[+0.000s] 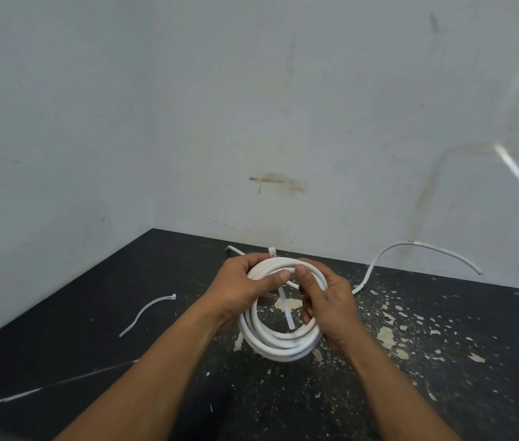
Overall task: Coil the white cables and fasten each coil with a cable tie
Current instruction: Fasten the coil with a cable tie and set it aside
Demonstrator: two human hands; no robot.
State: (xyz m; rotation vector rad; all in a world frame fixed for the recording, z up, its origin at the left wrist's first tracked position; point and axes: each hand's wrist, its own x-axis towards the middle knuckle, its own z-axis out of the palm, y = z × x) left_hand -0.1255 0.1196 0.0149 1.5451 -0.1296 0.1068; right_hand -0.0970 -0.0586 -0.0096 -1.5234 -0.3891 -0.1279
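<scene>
The left hand (245, 289) and right hand (326, 302) both curl around the cable coil (279, 343) above the worktop (61, 332). Their fingers hide where the cable tie (286, 311) crosses the coil's top.

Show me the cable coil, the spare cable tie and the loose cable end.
cable coil (279, 347), head view, lower loops
spare cable tie (141, 313), head view, mid-strap
loose cable end (407, 242), head view, top of its arc

Worn at head height, looking forward and down, close over the black table (76, 329), facing the far wall (188, 106).
</scene>
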